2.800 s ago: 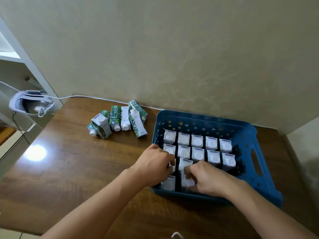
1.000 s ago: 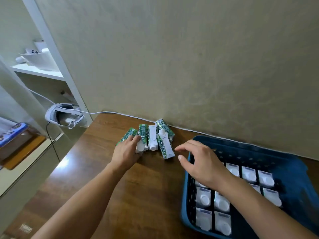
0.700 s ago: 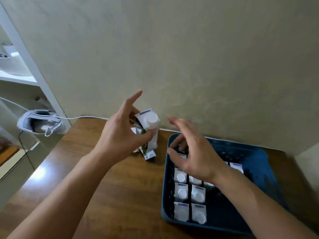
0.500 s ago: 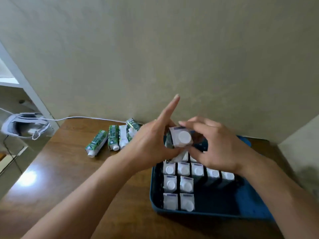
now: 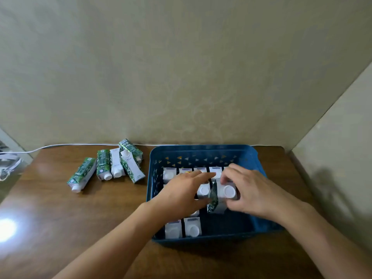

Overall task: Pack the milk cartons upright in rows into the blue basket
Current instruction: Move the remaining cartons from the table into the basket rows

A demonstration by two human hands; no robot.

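Head view: a dark blue plastic basket (image 5: 203,153) with a triangle-patterned wall sits on the brown wooden tabletop (image 5: 60,218), close to the beige wall. Inside it, white-topped milk cartons with round caps stand upright in rows: a far row (image 5: 169,174) along the back, more in the middle partly hidden by the hands, and two at the near left corner (image 5: 192,226). The near right part of the basket floor is bare.

The right hand (image 5: 251,193) has its fingers curled around a green-and-white milk carton (image 5: 222,196), which stands cap-up and slightly tilted among the middle rows, not fully down. The left hand (image 5: 181,193) lies flat and loose over the neighbouring cartons, fingers stretched toward the held carton; whether it touches that carton cannot be told, and it grips nothing.

Left of the basket, five green-and-white cartons (image 5: 112,166) lie on their sides on the tabletop, four bunched together and one (image 5: 81,175) a little apart to the left. A white cable (image 5: 80,145) runs along the wall's base.
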